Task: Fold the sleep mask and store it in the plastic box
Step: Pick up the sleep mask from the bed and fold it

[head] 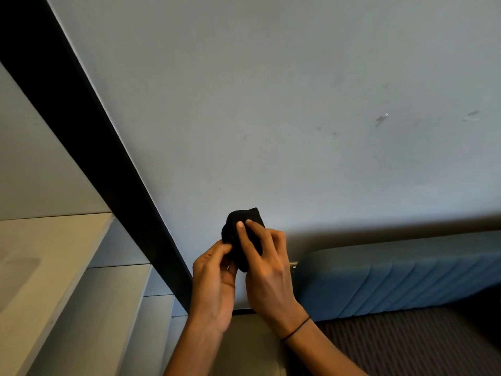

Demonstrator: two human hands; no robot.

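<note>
A black sleep mask (244,226), bunched into a compact folded shape, is held up in the air in front of a pale wall. My left hand (214,278) pinches its lower left edge with thumb and fingers. My right hand (267,270) grips it from the right, with fingertips pressed on its front face. A thin black band circles my right wrist. The plastic box is not in view.
A blue padded headboard (393,278) runs along the wall at lower right, above dark striped bedding (401,346). A black vertical frame (89,147) crosses the left side. Pale shelves (54,267) step down at lower left.
</note>
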